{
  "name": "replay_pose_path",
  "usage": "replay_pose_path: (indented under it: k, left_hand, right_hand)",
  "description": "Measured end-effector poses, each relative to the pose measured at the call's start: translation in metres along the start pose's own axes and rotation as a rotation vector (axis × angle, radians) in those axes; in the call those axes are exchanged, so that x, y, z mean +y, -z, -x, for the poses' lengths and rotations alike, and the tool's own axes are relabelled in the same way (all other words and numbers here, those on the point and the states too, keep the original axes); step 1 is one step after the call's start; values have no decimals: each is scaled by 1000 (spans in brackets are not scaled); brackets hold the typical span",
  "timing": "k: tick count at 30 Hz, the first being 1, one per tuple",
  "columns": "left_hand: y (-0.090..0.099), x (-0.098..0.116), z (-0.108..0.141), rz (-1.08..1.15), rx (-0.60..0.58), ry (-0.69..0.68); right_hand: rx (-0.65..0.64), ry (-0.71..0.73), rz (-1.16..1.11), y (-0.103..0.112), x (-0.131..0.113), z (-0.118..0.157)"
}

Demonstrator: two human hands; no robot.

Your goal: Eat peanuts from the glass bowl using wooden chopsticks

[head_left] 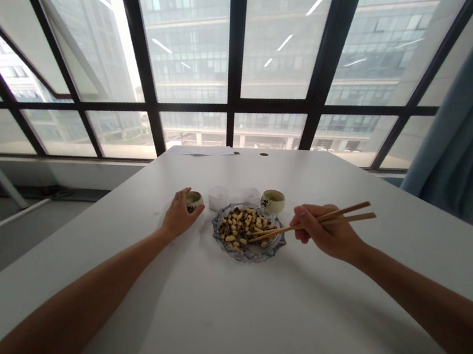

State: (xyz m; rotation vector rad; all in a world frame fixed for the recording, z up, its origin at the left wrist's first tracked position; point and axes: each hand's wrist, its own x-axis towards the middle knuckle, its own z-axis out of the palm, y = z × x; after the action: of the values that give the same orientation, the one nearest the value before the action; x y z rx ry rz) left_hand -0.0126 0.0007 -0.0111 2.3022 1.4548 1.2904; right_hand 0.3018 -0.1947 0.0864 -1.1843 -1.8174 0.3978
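Note:
My right hand [323,229] is closed around a pair of wooden chopsticks [345,215], whose tips reach into a scalloped glass bowl [253,255]. Pale peanuts [233,225] mixed with darker seeds lie in that bowl. To the left, my left hand [179,214] has its thumb and fingers curved around a small ceramic cup [194,198] with dark writing on it. The cup stands on the table. A matching cup [272,200] is just behind the bowl's right side, nearest to the chopstick hand. I cannot see clearly what lies between the chopstick tips.
Two clear plastic containers [218,196] stand behind the bowl. Papers [200,150] lie at the far end of the white table [243,331], with small round dark spots near them. Large windows are beyond it. A blue curtain [465,123] hangs at the right.

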Motion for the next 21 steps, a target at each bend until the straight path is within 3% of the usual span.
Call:
replay_pose_path:
  k: [5,10,17,21]
  left_hand:
    - [0,1,0,0,0,6]
    - [1,1,0,-8,-11,9]
    - [1,1,0,-6,-1,7]
    - [0,1,-1,-3,-4,3]
  right_hand:
    - [-51,74,64,1,2,-1]
    - [-12,32,29,1,4,1]
    - [263,-259,-308,-4,25,-7]
    - [337,-461,-610,-9,50,-13]
